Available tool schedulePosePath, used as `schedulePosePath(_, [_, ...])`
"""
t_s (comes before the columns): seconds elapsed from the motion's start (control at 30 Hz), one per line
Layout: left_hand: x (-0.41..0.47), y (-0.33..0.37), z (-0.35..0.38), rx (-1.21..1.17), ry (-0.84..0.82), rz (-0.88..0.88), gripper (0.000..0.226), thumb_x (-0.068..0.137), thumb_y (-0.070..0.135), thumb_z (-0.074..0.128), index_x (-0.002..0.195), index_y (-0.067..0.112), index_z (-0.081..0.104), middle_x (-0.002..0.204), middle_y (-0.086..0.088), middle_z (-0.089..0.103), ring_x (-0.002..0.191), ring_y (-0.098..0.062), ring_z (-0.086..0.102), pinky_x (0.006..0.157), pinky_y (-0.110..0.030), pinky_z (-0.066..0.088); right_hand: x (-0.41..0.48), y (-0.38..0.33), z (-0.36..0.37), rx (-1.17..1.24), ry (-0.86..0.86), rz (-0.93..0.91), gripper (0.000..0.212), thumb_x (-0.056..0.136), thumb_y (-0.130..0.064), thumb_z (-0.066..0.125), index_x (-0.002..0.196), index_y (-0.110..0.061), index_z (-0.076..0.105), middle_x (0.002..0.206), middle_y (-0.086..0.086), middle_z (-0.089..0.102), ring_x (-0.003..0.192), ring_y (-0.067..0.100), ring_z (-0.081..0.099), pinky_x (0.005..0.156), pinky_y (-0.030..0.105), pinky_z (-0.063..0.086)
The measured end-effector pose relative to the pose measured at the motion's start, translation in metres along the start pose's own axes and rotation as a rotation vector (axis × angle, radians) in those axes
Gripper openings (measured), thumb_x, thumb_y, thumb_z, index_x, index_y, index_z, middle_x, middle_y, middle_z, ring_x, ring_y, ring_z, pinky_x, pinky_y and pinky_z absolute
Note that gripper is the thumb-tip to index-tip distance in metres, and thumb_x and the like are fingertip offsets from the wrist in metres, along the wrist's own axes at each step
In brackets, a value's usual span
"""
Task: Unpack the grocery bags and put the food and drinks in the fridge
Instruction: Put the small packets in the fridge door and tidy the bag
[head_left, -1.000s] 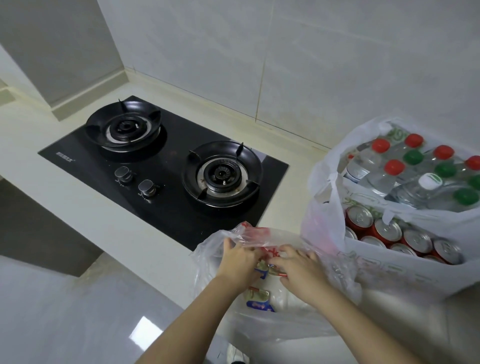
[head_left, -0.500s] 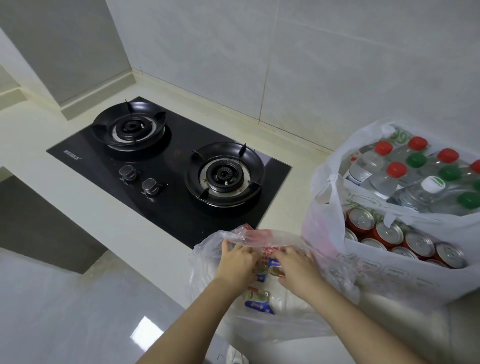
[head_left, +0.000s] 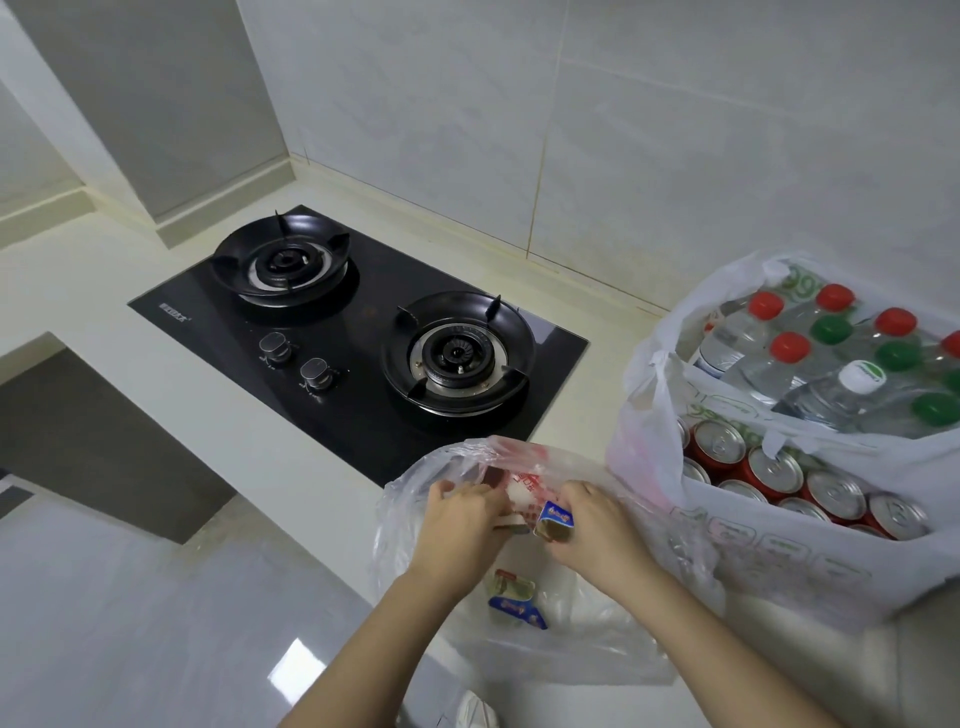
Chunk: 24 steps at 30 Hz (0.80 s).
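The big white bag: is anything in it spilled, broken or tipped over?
Nothing looks spilled or broken. The clear plastic water bottles in the white plastic bag lean sideways, and one white-capped bottle lies across the others. The red drink cans beside them stand upright.

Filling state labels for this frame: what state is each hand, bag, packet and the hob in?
left hand: inside clear bag, grips mostly hidden packet
right hand: pinches blue packet
clear bag: open, on counter
loose packets: lying in clear bag
bottle bag: open, bottles capped
can bag: open, cans upright
hob: no flame visible
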<state>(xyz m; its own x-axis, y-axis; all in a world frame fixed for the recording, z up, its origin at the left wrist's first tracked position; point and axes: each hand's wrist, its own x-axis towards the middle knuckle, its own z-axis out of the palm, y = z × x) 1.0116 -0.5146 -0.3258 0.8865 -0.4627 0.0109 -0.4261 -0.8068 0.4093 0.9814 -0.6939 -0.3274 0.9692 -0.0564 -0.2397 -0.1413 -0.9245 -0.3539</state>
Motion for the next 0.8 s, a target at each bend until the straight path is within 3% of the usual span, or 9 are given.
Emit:
schedulePosePath(0.1, [-0.006,-0.001,-0.014,-0.327,0.082,-0.143,0.029,0.085,0.039,0.072,0.078,0.015,0.058,0.07,0.005,0.061,0.065,-0.012,0.054,0.061,-0.025,0.039,-0.001,-0.007,-0.002,0.307,0.032,0.053,0.029,0.074,-0.026,0.076,0.091,-0.021,0.054,0.091,-0.005,0.062,0.083,0.014,0.059,0.061,0.018,0.037])
schedulePosePath(0.17, [-0.011,0.0,-0.025,-0.502,0.074,-0.26,0.025,0.086,0.029,0.072,0.074,0.017,0.054,0.067,0.004,0.059,0.061,-0.009,0.051,0.056,-0.021,0.04,-0.001,-0.015,-0.004,0.518,0.015,0.101,0.035,0.07,-0.026,0.082,0.091,-0.024,0.054,0.086,-0.008,0.066,0.079,0.01,0.063,0.063,0.017,0.044])
schedulePosePath(0.3, [-0.025,-0.004,-0.043,-0.88,0.046,-0.44,0.014,0.088,0.013,0.069,0.079,0.014,0.058,0.071,0.002,0.07,0.065,-0.009,0.064,0.061,-0.021,0.05,-0.002,-0.032,-0.008,0.783,-0.086,0.154,0.037,0.069,-0.021,0.086,0.094,-0.025,0.058,0.081,-0.002,0.074,0.074,0.014,0.071,0.066,0.029,0.056])
schedulePosePath(0.37, [-0.034,-0.01,-0.05,-1.052,0.086,-0.487,0.006,0.09,0.007,0.066,0.087,0.01,0.061,0.074,-0.002,0.073,0.069,-0.015,0.068,0.062,-0.024,0.053,-0.004,-0.046,-0.012,0.87,-0.157,0.132,0.025,0.082,-0.01,0.074,0.099,-0.017,0.057,0.072,0.001,0.073,0.06,0.016,0.068,0.053,0.026,0.05])
schedulePosePath(0.47, [-0.05,-0.018,-0.059,-1.217,0.166,-0.553,0.011,0.093,0.007,0.062,0.102,0.011,0.065,0.087,-0.011,0.074,0.079,-0.025,0.072,0.066,-0.028,0.055,-0.009,-0.068,-0.015,0.906,-0.193,0.087,0.008,0.096,-0.013,0.057,0.095,-0.005,0.056,0.066,0.005,0.07,0.046,0.016,0.055,0.044,0.024,0.041])
schedulePosePath(0.57, [-0.069,-0.026,-0.071,-1.314,0.217,-0.6,0.021,0.095,0.003,0.057,0.112,0.013,0.064,0.092,-0.013,0.073,0.084,-0.031,0.073,0.068,-0.03,0.057,-0.01,-0.09,-0.015,0.922,-0.24,0.086,0.021,0.103,-0.02,0.044,0.094,-0.003,0.054,0.053,-0.003,0.062,0.041,0.011,0.045,0.044,0.024,0.035])
schedulePosePath(0.7, [-0.106,-0.045,-0.095,-1.38,0.34,-0.666,0.023,0.094,-0.005,0.053,0.111,0.008,0.062,0.094,-0.02,0.07,0.081,-0.032,0.073,0.068,-0.03,0.059,-0.013,-0.137,-0.017,1.028,-0.317,0.042,0.018,0.104,-0.019,0.04,0.102,-0.01,0.055,0.068,0.008,0.066,0.042,0.013,0.039,0.041,0.02,0.028])
schedulePosePath(0.8, [-0.141,-0.063,-0.115,-1.385,0.455,-0.692,0.019,0.093,-0.006,0.054,0.108,0.004,0.061,0.092,-0.021,0.069,0.081,-0.033,0.073,0.069,-0.032,0.06,-0.019,-0.18,-0.014,1.025,-0.349,-0.05,0.029,0.105,-0.021,0.036,0.099,0.002,0.052,0.059,0.011,0.059,0.038,0.013,0.033,0.039,0.021,0.021])
